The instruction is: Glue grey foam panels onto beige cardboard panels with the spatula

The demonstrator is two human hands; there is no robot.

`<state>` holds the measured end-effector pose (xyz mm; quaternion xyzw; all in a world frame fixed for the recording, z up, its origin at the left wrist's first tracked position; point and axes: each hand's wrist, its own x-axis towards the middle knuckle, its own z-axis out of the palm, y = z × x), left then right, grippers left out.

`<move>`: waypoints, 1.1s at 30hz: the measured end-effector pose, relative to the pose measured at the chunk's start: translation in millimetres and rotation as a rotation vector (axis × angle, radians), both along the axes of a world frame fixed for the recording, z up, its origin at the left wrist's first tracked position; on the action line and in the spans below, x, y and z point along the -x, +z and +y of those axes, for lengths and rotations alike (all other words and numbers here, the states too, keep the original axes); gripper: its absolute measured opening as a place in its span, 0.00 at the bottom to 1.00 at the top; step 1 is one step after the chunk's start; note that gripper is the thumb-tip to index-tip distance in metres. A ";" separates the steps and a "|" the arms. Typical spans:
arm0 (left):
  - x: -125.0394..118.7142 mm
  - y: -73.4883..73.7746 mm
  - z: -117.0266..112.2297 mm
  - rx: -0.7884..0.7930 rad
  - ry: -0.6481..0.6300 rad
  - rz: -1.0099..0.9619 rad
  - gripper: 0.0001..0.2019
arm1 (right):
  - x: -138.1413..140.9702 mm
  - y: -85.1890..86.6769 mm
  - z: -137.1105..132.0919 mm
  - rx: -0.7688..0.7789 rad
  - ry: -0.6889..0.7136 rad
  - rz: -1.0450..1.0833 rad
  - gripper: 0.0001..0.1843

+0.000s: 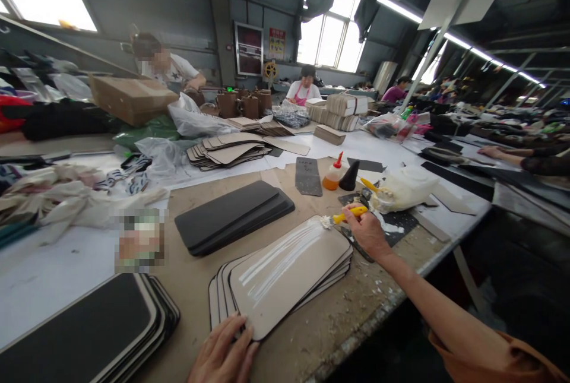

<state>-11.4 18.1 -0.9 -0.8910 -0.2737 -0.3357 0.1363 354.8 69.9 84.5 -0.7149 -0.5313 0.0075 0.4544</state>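
My right hand [366, 231] is closed around the yellow handle of a glue brush [350, 214]. Its white-coated bristles touch the far right end of the top beige panel [291, 270]. Streaks of white glue run lengthwise along this panel, which lies on a fanned stack of similar rounded panels with dark edges. At the near left corner of the stack, my left hand [227, 350] lies flat with fingers stretched out, fingertips on the panel edges. Just beyond the stack lie black panels [234, 214].
A white jug-like container [407, 187] with another yellow-handled brush stands right of a red-tipped bottle [332, 175] and a black cone [350, 176]. Dark, light-edged panels [84, 329] are stacked at near left. More beige panels [231, 148] lie farther back. Co-workers sit beyond the table.
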 end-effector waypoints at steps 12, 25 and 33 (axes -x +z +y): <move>-11.8 14.0 -14.6 0.156 0.096 -0.105 0.11 | 61.8 3.4 -63.3 -0.120 0.325 -0.403 0.06; -14.9 17.8 -19.4 0.281 0.139 -0.276 0.10 | 182.7 11.2 -115.1 -0.085 0.750 -0.156 0.10; -12.4 20.4 -20.3 0.299 0.142 -0.253 0.10 | 120.2 3.5 -100.1 -0.055 0.395 0.031 0.06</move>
